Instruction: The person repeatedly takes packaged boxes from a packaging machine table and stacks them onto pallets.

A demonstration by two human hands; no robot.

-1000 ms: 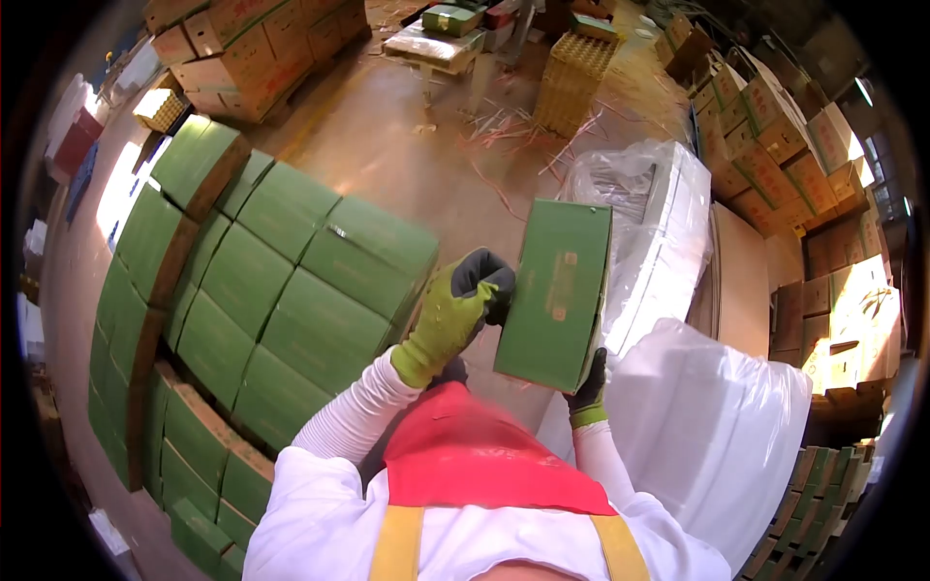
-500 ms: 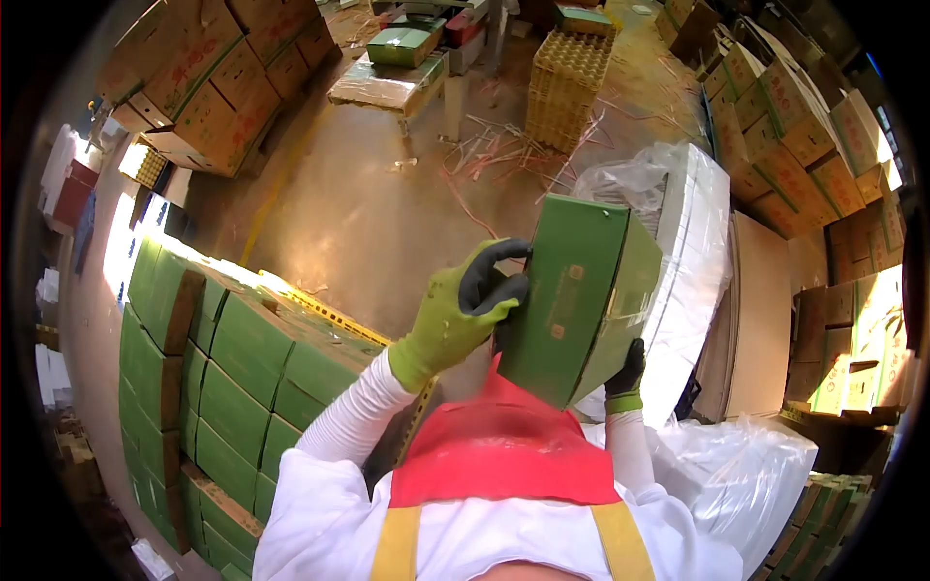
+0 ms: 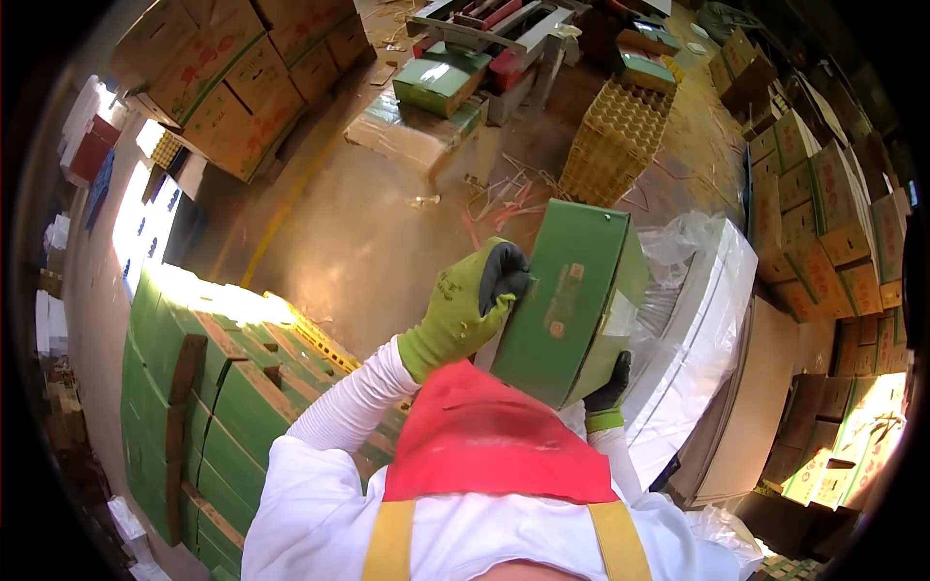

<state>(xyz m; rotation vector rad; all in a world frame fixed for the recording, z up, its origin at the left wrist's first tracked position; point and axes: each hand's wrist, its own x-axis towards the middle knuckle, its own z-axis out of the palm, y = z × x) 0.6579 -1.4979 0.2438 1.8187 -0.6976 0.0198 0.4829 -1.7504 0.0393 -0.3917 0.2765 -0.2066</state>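
Observation:
A green cardboard box (image 3: 557, 305) is held up in front of my chest, tilted, with faint markings on its broad face. My left hand (image 3: 473, 302), in a yellow-green glove with dark fingertips, has its fingers curled against the box's left edge. My right hand (image 3: 608, 392), gloved the same way, grips the lower right side, thumb up; its other fingers are partly hidden. Along the right side of the box a pale patch shows between green panels; I cannot tell whether it is an opening or shine.
Stacked green boxes (image 3: 232, 416) stand at left. On the right lies a white plastic-wrapped bundle (image 3: 693, 329), with brown cartons (image 3: 819, 213) beyond. Ahead are a stack of egg trays (image 3: 620, 140), a green box (image 3: 443, 79) on a wrapped carton, and loose straps (image 3: 509, 189) on the floor.
My left fingers have curled tighter at the box edge. My right hand has shifted lower and left along the box, whose right side looks different. The view has turned and tilted slightly.

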